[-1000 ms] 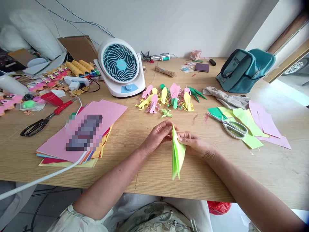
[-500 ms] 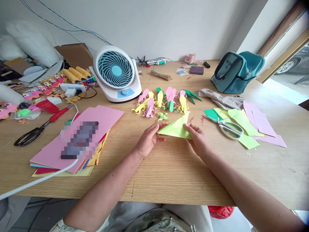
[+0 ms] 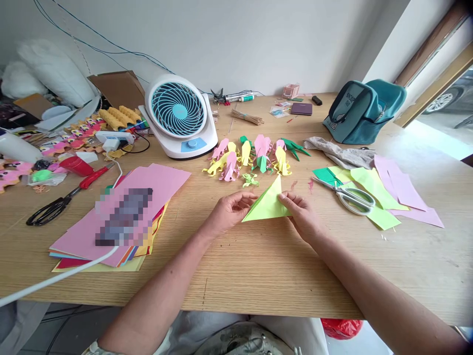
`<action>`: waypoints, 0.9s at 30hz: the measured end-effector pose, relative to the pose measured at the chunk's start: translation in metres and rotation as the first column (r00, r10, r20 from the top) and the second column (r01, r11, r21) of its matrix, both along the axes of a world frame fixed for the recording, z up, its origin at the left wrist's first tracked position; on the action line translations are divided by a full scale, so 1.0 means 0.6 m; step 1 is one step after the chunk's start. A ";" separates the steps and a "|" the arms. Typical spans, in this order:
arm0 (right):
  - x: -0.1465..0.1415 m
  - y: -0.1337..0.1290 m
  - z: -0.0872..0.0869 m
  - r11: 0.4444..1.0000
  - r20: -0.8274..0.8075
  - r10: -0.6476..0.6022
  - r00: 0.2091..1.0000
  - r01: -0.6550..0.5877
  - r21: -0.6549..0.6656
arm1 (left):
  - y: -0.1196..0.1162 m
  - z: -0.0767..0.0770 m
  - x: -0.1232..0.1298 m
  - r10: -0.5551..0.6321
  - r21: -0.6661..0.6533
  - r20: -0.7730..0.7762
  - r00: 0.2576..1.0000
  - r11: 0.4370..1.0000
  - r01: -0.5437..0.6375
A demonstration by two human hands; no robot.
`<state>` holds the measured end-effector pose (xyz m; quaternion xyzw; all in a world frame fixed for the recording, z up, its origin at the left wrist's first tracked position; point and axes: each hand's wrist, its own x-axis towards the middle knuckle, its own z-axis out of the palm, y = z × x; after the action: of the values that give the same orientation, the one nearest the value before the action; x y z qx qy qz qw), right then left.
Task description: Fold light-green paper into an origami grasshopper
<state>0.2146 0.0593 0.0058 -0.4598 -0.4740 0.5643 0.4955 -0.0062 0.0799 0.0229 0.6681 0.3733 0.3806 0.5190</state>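
Observation:
A folded sheet of light green paper (image 3: 269, 203), triangular in outline, is held between my two hands just above the table. My right hand (image 3: 301, 212) pinches its right side, thumb on the near face. Behind its left edge, my left hand (image 3: 232, 209) has curled fingers against the paper; some fingertips are hidden by it. Just beyond stand several folded paper figures in pink (image 3: 262, 145), yellow (image 3: 281, 160) and green (image 3: 293, 147). A small light green figure (image 3: 250, 180) lies nearest to the held paper.
Scissors (image 3: 356, 201) rest on green and pink paper scraps (image 3: 410, 187) at right. A stack of coloured paper (image 3: 166, 180) with a blurred dark object lies left, near red-handled pliers-like tool (image 3: 92, 180). A fan (image 3: 181, 113) and a teal bag (image 3: 364, 111) stand farther back.
The folded paper has turned, its top corner now pointing more upright and its left corner lower. My left hand's fingers have shifted behind the left edge. The camera view moved slightly.

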 end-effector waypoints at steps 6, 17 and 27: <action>-0.008 -0.009 0.010 0.979 0.162 0.202 0.966 -0.201 -0.018 | -0.012 0.011 0.001 0.012 0.281 -0.134 0.991 0.959 0.027; -0.018 -0.018 0.027 0.959 0.230 0.193 0.954 -0.233 0.162 | -0.014 0.005 -0.001 0.047 0.437 -0.099 0.994 0.899 0.001; 0.002 -0.038 0.035 0.846 0.696 -0.031 0.718 -0.352 0.400 | -0.002 -0.014 -0.002 0.014 0.025 -0.043 0.999 1.000 -0.013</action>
<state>0.2156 0.0363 0.0268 -0.4419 -0.7915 0.2543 0.3371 -0.0074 0.0789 0.0147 0.6799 0.3841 0.3742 0.5002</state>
